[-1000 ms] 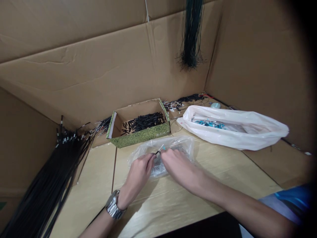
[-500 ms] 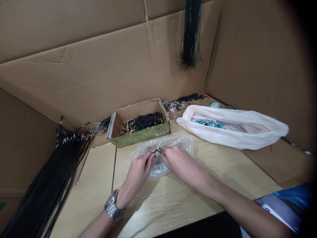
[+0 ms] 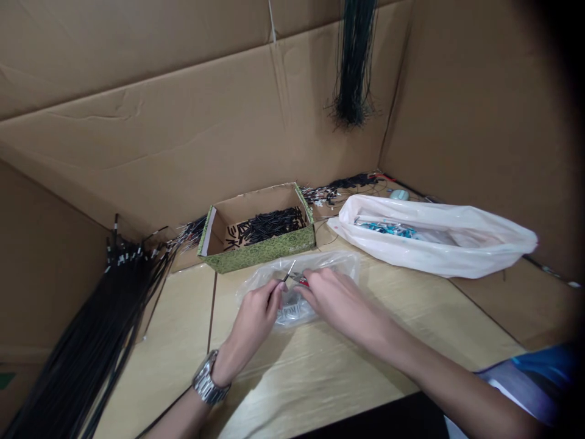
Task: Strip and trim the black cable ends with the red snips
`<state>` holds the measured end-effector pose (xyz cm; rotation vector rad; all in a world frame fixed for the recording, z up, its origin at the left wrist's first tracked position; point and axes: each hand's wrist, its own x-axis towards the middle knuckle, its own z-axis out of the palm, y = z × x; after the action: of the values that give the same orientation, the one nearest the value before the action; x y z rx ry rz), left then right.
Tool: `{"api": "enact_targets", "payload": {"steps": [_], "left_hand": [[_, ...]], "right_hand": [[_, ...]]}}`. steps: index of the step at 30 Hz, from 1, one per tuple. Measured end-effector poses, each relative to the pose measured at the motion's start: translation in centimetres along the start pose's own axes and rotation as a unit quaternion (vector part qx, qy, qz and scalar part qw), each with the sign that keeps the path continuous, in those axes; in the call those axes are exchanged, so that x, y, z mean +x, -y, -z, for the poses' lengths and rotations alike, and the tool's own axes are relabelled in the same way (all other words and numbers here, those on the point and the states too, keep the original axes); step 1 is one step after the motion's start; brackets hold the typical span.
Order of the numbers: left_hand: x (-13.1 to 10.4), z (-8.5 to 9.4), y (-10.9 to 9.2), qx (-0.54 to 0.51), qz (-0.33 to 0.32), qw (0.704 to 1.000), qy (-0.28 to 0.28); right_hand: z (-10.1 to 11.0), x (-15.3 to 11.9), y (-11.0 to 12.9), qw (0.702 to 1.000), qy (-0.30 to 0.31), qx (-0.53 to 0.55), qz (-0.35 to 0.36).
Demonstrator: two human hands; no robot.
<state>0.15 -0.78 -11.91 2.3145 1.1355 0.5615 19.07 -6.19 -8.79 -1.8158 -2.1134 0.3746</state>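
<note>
My left hand pinches a thin black cable close to its end, and a short pale tip pokes up beyond the fingers. Another stretch of black cable shows beside the left forearm. In my right hand is a small pair of pliers or cutters with a bit of red handle visible; its jaws are just right of the cable, and whether they touch it is hard to tell. Both hands are over a clear plastic bag lying on the table.
Behind the hands stands a green patterned box with many short black pieces. A white plastic bag with blue-and-silver items lies right. A bundle of black cables hangs over the left side. Dark green wires hang against the cardboard wall.
The plier jaws have shifted slightly right of the cable, and more of the red handle shows. My left hand has hardly moved. The black cable now shows by the left forearm.
</note>
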Motion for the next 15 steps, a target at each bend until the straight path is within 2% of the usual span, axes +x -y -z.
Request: {"api": "enact_targets", "payload": {"steps": [6,15], "left_hand": [[-0.05,-0.18,0.01,-0.005,0.005,1.0,0.011],[-0.24,-0.65,0.01,0.019,-0.011,1.0,0.008]], "right_hand": [[0.13,0.15,0.02,1.0,-0.001,0.013,0.005],[0.63,0.26,0.86,0.999,0.03,0.028,0.013]]}}
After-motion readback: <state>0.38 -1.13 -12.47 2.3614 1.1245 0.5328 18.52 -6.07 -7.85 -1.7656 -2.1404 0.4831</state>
